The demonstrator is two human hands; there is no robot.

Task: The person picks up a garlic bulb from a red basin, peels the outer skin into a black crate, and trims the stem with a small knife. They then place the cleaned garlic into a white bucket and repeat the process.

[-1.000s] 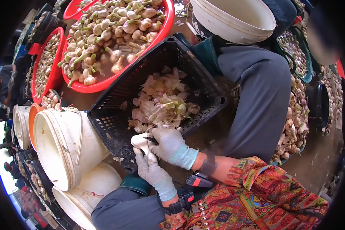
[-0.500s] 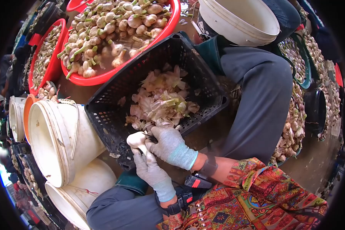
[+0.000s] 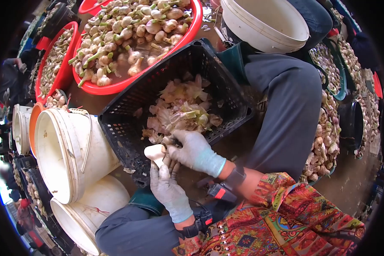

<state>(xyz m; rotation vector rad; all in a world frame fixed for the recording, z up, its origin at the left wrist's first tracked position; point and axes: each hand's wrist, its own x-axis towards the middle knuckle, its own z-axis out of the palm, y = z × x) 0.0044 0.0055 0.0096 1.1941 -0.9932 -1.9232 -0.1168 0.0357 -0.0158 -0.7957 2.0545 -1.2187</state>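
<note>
A peeled white garlic bulb (image 3: 154, 151) sticks up at the near edge of the black crate, its stem pointing down into my left hand (image 3: 168, 193), whose grey-gloved fingers are closed around the stem. Just to the right, my right hand (image 3: 195, 150), also gloved, has its fingers curled in beside the bulb. Something dark shows between those fingers, too small to name. Beneath and beyond both hands lies a pile of papery garlic skins (image 3: 181, 106) in the black plastic crate (image 3: 128, 106).
A red tub (image 3: 196, 21) of unpeeled garlic in water stands beyond the crate. White buckets (image 3: 102, 145) lie tipped at the left, and another white bucket (image 3: 260, 25) sits at the top right. More garlic (image 3: 324, 145) is heaped past my right knee.
My right hand has shifted slightly up and right, opening a small gap from the bulb. My left hand still holds the garlic by its stem.
</note>
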